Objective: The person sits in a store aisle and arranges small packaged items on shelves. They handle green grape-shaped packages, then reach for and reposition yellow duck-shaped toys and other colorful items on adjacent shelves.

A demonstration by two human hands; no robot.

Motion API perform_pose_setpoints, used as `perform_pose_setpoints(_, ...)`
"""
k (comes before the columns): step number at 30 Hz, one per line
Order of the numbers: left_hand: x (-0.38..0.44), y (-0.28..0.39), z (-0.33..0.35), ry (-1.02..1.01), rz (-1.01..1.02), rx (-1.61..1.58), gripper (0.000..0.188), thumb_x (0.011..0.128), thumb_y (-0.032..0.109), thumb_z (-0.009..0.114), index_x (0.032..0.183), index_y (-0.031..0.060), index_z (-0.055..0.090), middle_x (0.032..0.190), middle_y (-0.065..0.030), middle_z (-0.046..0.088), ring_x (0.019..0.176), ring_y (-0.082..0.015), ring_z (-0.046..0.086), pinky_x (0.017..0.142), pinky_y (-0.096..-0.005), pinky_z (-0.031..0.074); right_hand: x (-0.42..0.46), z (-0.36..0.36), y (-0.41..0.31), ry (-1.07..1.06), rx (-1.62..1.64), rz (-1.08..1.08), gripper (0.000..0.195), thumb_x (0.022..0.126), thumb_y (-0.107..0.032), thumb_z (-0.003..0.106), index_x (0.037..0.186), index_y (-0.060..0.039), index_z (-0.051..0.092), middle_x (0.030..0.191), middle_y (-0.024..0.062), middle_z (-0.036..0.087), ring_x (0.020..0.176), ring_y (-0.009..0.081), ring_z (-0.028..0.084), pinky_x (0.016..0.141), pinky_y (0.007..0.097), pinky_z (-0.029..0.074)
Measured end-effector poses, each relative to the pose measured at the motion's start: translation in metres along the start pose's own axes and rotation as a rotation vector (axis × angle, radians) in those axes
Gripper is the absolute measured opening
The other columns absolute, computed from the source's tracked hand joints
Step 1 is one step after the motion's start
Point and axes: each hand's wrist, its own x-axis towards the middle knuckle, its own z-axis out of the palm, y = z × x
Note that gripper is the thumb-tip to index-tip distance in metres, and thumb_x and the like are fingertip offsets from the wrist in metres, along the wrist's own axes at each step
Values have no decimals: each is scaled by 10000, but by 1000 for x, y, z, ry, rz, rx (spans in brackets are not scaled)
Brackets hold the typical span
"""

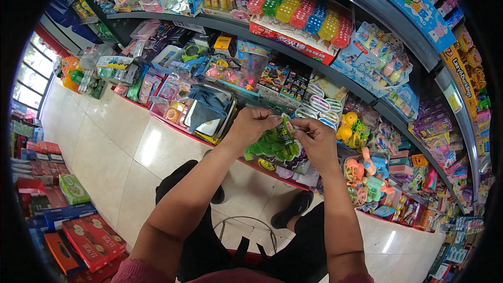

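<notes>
A small green printed packet (286,130) is pinched between my left hand (251,124) and my right hand (314,137), each by thumb and fingers. Right under it lies a cluster of green items in clear plastic (271,146), partly hidden by my fingers; what they are I cannot tell. To the left of my left hand, a blue-grey cloth (208,106) is draped over a stack of white-faced boards or trays (196,120). White oval-shaped packaged items (320,104) lie just beyond my right hand.
Curved metal shelves (306,61) of packaged toys arch ahead. Yellow toy ducks (346,125) and a clear tub of pastel plastic toys (368,179) are at the right. Red boxes (92,239) and a green box (74,188) are stacked lower left. A thin looped cable or wire (245,217) lies between my feet.
</notes>
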Motion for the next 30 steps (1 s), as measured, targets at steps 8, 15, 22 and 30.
perform_pose_setpoints(8, 1, 3, -1, 2, -65, -210, 310, 905, 319, 694, 943, 12, 713, 881, -14, 681, 794, -71, 598, 706, -240, 490, 4, -6, 6, -17, 56, -12, 182, 894, -74, 674, 1037, 39, 675, 901, 39, 686, 789, 67, 597, 718, 217, 481)
perform_pose_setpoints(15, -2, 10, 3, 117, -62, -482, 276, 930, 281, 660, 951, 7, 691, 898, -42, 686, 811, -101, 619, 720, -270, 509, 5, -6, 7, 148, 245, -22, 171, 887, -132, 700, 967, 17, 680, 773, 15, 647, 722, 67, 565, 681, 227, 478)
perform_pose_setpoints(22, 2, 2, 7, 45, -41, -481, 211, 932, 241, 657, 958, 35, 698, 892, -3, 672, 846, -75, 571, 782, -254, 455, 5, -9, 15, 115, -3, -21, 187, 926, -166, 650, 911, 20, 635, 716, 8, 582, 683, 70, 481, 610, 239, 419)
perform_pose_setpoints(30, -2, 0, 14, -43, -47, -449, 167, 919, 217, 660, 904, 59, 711, 860, 13, 664, 839, -56, 544, 805, -242, 389, 5, 6, 16, 231, -4, -74, 294, 980, -241, 559, 841, 17, 560, 672, 16, 493, 668, 97, 417, 605, 276, 387)
